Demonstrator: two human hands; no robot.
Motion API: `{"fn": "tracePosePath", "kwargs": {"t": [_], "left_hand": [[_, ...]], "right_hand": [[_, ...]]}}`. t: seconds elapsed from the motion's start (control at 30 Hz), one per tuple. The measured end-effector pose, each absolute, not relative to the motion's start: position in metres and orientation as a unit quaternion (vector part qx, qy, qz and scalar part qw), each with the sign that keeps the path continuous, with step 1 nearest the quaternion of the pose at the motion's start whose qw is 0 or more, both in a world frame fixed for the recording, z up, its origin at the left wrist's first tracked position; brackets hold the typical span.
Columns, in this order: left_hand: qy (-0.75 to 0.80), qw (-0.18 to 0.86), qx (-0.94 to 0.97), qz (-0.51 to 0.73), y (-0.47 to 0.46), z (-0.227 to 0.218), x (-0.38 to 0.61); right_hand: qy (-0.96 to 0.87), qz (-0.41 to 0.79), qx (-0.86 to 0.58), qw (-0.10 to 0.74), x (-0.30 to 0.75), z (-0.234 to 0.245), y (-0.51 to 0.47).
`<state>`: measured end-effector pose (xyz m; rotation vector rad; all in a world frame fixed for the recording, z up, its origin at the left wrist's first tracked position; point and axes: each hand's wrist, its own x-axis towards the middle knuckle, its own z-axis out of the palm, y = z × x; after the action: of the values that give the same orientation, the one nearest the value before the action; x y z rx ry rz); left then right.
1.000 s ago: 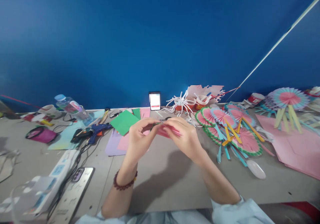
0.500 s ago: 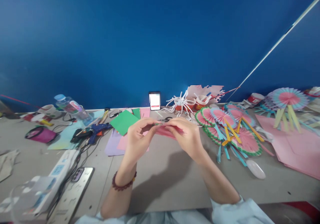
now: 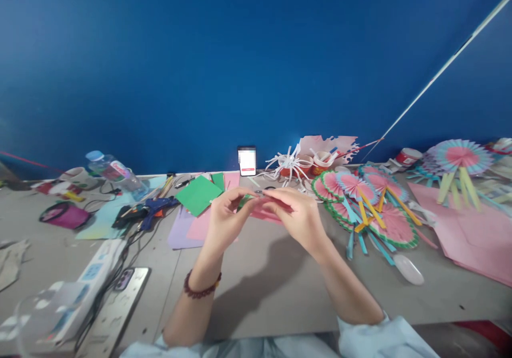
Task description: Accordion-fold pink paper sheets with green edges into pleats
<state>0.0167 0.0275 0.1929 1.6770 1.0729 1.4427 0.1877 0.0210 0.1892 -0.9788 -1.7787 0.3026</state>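
Above the middle of the table, a piece of pink paper (image 3: 267,212) with a green edge is pinched between both hands. My left hand (image 3: 229,215), with a dark red bead bracelet (image 3: 200,289) on its wrist, grips the left end with thumb and fingers. On the other end, my right hand (image 3: 296,216) is closed in a pinch. Much of the paper is hidden behind the fingers. Just beyond the hands lie scissors (image 3: 269,188), mostly covered from view. Green paper squares (image 3: 199,195) lie left of my left hand, over pink and purple sheets (image 3: 180,230).
Pleated paper fans (image 3: 396,224) with ribbons and a white spoon-like piece (image 3: 408,270) lie on the right. A lit phone (image 3: 247,161) leans on the blue wall. To the left are a glue gun (image 3: 154,208), a bottle (image 3: 118,172), a power strip (image 3: 86,288) and another phone (image 3: 116,310).
My left hand has shifted slightly to the right, closer to my right hand. A green edge of the paper now shows by the left fingers. My right hand has barely moved.
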Motion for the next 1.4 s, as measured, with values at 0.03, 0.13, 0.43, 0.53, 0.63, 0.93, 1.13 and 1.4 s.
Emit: {"fn": "tracePosePath", "kwargs": {"t": [0.03,0.13,0.43,0.53,0.63,0.93,1.13,1.4], "left_hand": [[0.417,0.336,0.636,0.555,0.029,0.193,0.016],[0.426,0.331,0.629,0.559,0.031,0.195,0.013],[0.430,0.333,0.634,0.550,0.029,0.196,0.013],[0.428,0.334,0.635,0.550,0.029,0.195,0.013],[0.421,0.336,0.636,0.553,0.028,0.195,0.015],[0.456,0.343,0.613,0.547,0.031,0.195,0.012],[0.458,0.323,0.618,0.552,0.034,0.196,0.003],[0.457,0.320,0.615,0.557,0.028,0.201,0.005]], "right_hand": [[-0.743,0.136,-0.411,0.511,0.189,0.190,0.022],[-0.747,0.163,-0.415,0.493,0.193,0.190,0.023],[-0.728,0.191,-0.433,0.496,0.192,0.189,0.026],[-0.724,0.183,-0.429,0.507,0.192,0.187,0.027],[-0.720,0.159,-0.434,0.518,0.191,0.184,0.027],[-0.738,0.173,-0.454,0.469,0.195,0.192,0.024],[-0.738,0.216,-0.453,0.450,0.199,0.195,0.028],[-0.725,0.215,-0.455,0.470,0.197,0.195,0.027]]}}
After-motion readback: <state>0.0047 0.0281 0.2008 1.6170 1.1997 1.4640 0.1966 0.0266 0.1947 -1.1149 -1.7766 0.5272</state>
